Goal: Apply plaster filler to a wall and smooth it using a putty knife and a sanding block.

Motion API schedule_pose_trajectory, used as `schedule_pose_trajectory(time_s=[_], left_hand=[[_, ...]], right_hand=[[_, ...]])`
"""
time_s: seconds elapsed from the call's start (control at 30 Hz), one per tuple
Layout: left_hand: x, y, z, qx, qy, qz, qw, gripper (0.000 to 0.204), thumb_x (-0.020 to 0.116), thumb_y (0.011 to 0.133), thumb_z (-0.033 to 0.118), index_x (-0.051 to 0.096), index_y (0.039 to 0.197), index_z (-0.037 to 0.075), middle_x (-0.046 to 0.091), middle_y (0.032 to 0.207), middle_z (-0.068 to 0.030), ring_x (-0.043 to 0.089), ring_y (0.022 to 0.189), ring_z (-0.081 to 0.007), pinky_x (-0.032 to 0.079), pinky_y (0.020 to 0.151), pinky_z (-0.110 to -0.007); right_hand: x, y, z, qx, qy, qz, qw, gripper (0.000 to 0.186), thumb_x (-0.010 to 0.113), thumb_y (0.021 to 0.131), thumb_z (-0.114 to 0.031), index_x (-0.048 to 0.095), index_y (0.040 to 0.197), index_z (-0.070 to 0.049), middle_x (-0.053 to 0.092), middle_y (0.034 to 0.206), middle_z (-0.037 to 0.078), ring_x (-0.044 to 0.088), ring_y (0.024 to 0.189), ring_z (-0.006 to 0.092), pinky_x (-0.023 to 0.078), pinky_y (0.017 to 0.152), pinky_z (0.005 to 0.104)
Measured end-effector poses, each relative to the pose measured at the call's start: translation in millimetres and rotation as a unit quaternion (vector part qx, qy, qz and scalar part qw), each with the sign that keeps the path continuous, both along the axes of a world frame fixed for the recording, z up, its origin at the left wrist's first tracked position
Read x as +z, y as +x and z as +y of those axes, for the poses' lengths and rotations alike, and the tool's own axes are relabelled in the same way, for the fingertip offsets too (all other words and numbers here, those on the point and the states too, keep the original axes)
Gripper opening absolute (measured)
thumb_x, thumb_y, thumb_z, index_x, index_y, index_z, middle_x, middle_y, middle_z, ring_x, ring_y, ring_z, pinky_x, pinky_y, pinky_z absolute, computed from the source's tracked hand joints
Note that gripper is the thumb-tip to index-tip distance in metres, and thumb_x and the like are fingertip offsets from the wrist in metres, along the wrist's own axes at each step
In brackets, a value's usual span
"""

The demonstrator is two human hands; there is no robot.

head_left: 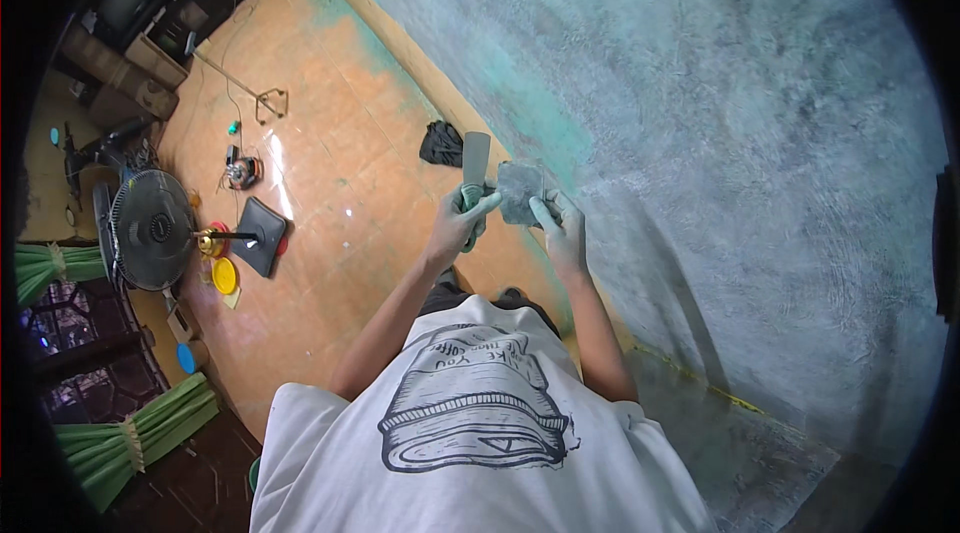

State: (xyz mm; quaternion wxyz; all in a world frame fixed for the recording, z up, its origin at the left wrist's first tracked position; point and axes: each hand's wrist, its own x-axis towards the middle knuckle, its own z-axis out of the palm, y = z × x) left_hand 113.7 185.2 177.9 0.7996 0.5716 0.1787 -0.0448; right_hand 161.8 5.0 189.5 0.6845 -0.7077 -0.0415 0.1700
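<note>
In front of my body, my left hand [462, 223] is closed around the handle of a putty knife [477, 155], its flat grey blade pointing up and away from me. My right hand [565, 235] pinches a thin, smeared grey square sheet [519, 191] along its right edge. The sheet's left edge is close to my left thumb; whether the thumb touches it I cannot tell. Pale dust or paste coats the fingers of both hands. To the right rises a wall [730, 133] with patchy grey-blue coating over green paint.
A crumpled black cloth or bag [441, 144] lies on the tiled floor [350, 133] near the wall. On the left are a standing fan [155, 230] with a dark square base [262, 236], a yellow dish [224, 276] and a four-footed cane [230, 78]. Dark cabinets [120, 53] stand farther off.
</note>
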Motion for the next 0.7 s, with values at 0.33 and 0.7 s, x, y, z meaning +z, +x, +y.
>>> schedule_pose_trajectory(time_s=[0.33, 0.7], left_hand=[[23.4, 1.3, -40.1, 0.009, 0.110, -0.008, 0.994, 0.024, 0.073, 0.087, 0.023, 0.060, 0.089, 0.004, 0.048, 0.061, 0.0048, 0.043, 0.050, -0.0038, 0.032, 0.044, -0.022], [29.7, -18.2, -91.0, 0.036, 0.130, -0.012, 0.991, 0.025, 0.073, 0.088, 0.025, 0.058, 0.090, 0.005, 0.049, 0.064, 0.0040, 0.045, 0.054, -0.0044, 0.035, 0.047, -0.023]], right_hand=[[-0.3, -10.4, -39.4, 0.011, -0.052, -0.066, 0.996, 0.028, 0.059, 0.094, -0.019, 0.057, 0.074, 0.000, 0.052, 0.062, -0.003, 0.039, 0.056, 0.0033, 0.031, 0.049, 0.0257], [6.0, -18.5, -81.9, 0.018, -0.044, -0.076, 0.996, 0.023, 0.066, 0.090, -0.015, 0.061, 0.077, 0.003, 0.066, 0.070, 0.007, 0.060, 0.067, 0.0089, 0.047, 0.061, 0.0256]])
